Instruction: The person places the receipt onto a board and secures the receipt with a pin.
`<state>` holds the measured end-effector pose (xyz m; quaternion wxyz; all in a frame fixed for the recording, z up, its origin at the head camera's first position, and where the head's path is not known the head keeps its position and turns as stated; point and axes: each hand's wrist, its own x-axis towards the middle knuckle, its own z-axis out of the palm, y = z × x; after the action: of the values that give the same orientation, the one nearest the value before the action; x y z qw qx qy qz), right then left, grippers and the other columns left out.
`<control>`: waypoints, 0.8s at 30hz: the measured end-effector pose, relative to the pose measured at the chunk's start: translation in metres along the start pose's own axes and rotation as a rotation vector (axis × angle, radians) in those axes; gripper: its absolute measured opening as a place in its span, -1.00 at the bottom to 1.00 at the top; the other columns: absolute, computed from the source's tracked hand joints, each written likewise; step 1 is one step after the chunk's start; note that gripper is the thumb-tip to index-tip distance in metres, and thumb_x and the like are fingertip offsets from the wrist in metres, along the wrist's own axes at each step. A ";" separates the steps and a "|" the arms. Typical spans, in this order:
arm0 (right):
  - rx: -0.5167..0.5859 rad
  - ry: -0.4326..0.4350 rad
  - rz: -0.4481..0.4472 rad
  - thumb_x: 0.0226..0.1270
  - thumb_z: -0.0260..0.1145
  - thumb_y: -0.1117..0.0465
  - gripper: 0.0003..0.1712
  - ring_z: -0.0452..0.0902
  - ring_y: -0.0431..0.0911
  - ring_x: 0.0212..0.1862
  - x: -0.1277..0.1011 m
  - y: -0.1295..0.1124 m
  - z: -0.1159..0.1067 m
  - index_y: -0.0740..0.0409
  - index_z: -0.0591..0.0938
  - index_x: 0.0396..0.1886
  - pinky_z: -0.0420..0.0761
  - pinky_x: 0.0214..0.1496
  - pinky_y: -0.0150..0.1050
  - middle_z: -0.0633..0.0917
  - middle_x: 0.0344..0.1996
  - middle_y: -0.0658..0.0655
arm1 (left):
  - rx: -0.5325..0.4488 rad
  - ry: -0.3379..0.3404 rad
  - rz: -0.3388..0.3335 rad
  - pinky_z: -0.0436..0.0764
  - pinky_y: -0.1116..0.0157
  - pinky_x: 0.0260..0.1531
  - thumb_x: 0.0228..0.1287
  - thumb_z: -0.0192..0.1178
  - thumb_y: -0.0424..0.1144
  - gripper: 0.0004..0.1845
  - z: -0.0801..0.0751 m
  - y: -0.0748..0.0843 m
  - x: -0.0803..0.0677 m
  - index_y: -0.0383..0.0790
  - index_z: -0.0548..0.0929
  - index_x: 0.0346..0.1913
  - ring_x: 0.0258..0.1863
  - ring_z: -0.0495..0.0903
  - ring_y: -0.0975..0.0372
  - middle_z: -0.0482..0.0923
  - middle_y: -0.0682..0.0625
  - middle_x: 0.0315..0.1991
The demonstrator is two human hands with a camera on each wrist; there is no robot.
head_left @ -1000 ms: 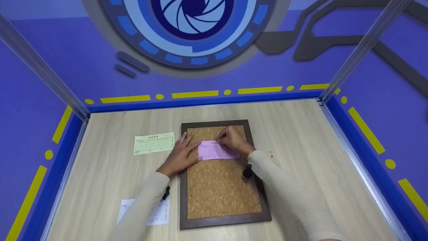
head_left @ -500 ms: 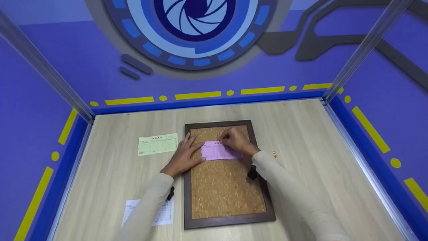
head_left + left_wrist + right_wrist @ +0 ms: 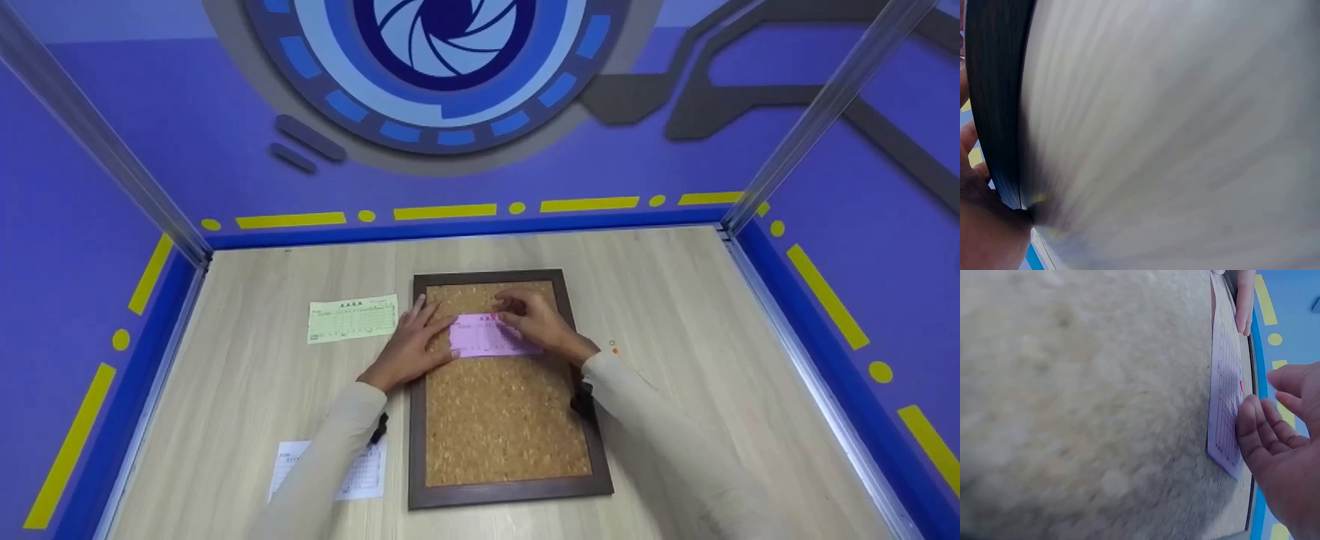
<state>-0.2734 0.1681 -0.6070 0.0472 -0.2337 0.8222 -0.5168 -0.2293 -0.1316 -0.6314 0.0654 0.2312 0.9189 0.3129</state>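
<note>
A pink printed slip [image 3: 474, 341] lies across the upper part of a cork board [image 3: 504, 420] with a dark wooden frame. My left hand [image 3: 411, 343] spreads over the board's left edge, thumb and fingers touching the slip's left end. Near the slip's top edge stands a small red push pin [image 3: 1242, 386]. My right hand [image 3: 541, 324] hovers just beside the pin, fingers loosely bent and holding nothing. In the right wrist view its thumb and fingertips are apart from the pin. The left wrist view shows mostly blurred tabletop and the dark frame [image 3: 996, 84].
A green printed slip [image 3: 352, 320] lies left of the board. A white printed slip [image 3: 367, 476] is partly under the left sleeve in view. Two tiny items, one an orange push pin [image 3: 616, 350], lie right of the board. Blue walls enclose the wooden table [image 3: 225, 390].
The right hand's pinch has loosened and the hand has drawn slightly right, leaving the red pin visible at the slip's top edge. The left hand has stayed in place.
</note>
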 end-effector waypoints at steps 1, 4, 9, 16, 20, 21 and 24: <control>0.004 0.018 -0.003 0.45 0.40 0.53 -0.62 0.74 0.17 -0.01 -0.002 0.000 -0.002 0.52 0.70 0.22 0.72 0.08 -0.03 0.81 -0.05 0.39 | -0.001 0.000 -0.001 -0.20 -0.23 0.71 0.49 0.38 0.19 -0.18 0.000 0.000 0.000 -0.01 0.44 0.68 0.80 -0.27 -0.14 0.03 -0.19 0.79; 0.001 0.080 -0.006 0.44 0.43 0.51 -0.62 0.74 0.23 0.02 -0.007 -0.004 -0.009 0.51 0.71 0.22 0.74 0.15 0.14 0.79 -0.04 0.42 | -0.005 -0.001 -0.004 -0.20 -0.23 0.71 0.49 0.38 0.18 -0.18 -0.001 0.000 0.000 -0.01 0.43 0.68 0.80 -0.27 -0.14 0.03 -0.20 0.79; -0.008 0.127 0.008 0.45 0.47 0.47 -0.65 0.75 0.19 0.06 -0.014 -0.012 -0.019 0.45 0.75 0.19 0.75 0.19 0.09 0.73 0.01 0.46 | -0.014 0.005 -0.003 -0.18 -0.27 0.70 0.48 0.39 0.17 -0.19 0.000 0.000 0.001 -0.04 0.45 0.67 0.80 -0.27 -0.16 0.05 -0.23 0.78; -0.001 0.105 -0.016 0.53 0.46 0.38 -0.55 0.69 0.37 0.24 -0.026 -0.015 -0.026 0.43 0.67 0.34 0.69 0.32 0.20 0.65 0.19 0.51 | -0.009 0.007 -0.001 -0.18 -0.26 0.70 0.48 0.39 0.17 -0.20 -0.001 0.001 0.001 -0.03 0.47 0.66 0.80 -0.26 -0.15 0.06 -0.23 0.78; -0.020 0.117 0.008 0.55 0.47 0.30 -0.42 0.58 0.46 0.36 -0.036 -0.015 -0.029 0.43 0.56 0.45 0.58 0.41 0.33 0.58 0.34 0.51 | -0.004 0.008 -0.006 -0.17 -0.27 0.70 0.47 0.40 0.18 -0.20 0.000 0.001 0.000 -0.03 0.48 0.65 0.80 -0.25 -0.16 0.08 -0.22 0.78; -0.029 0.125 0.016 0.54 0.48 0.28 -0.37 0.55 0.46 0.38 -0.039 -0.015 -0.031 0.42 0.54 0.48 0.55 0.44 0.36 0.56 0.38 0.49 | -0.003 0.006 -0.008 -0.17 -0.26 0.70 0.47 0.39 0.18 -0.19 0.000 0.002 0.000 -0.03 0.48 0.66 0.80 -0.26 -0.15 0.07 -0.21 0.78; -0.051 0.150 0.026 0.53 0.51 0.21 -0.26 0.46 0.44 0.49 -0.047 -0.013 -0.035 0.37 0.46 0.57 0.45 0.52 0.36 0.52 0.48 0.40 | -0.001 -0.003 -0.015 -0.18 -0.24 0.71 0.47 0.38 0.20 -0.18 -0.001 0.001 0.000 -0.01 0.45 0.67 0.81 -0.28 -0.13 0.04 -0.20 0.79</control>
<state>-0.2387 0.2123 -0.5875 -0.0137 -0.1850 0.8392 -0.5111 -0.2288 -0.1310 -0.6301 0.0691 0.2246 0.9203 0.3127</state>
